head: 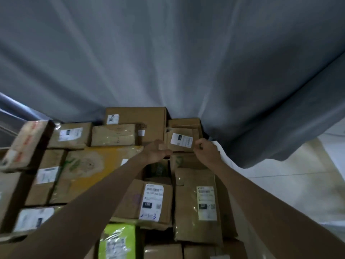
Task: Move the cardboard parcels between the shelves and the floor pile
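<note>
I have both arms stretched out over the floor pile toward its far edge, where the stack meets the grey curtain. The thing I am after is the small labelled parcel, which sits on top of the pile at that far edge, close to the far right corner, with a larger brown box just beside it on the left. It lies straight ahead of me, between my two hands, and its white label faces up. The parcel looks roughly square from here, so I cannot name a long axis with any confidence; the picture is smeared. My left hand has its fingers curled around the parcel's near left corner, thumb low against the front. My right hand is curled at the parcel's right edge; whether it is actually gripping the cardboard or only closing beside it I cannot tell. Both hands are about equally near, so I judge this a two-handed lift, pulling the parcel back toward me over the long parcel lying below.
</note>
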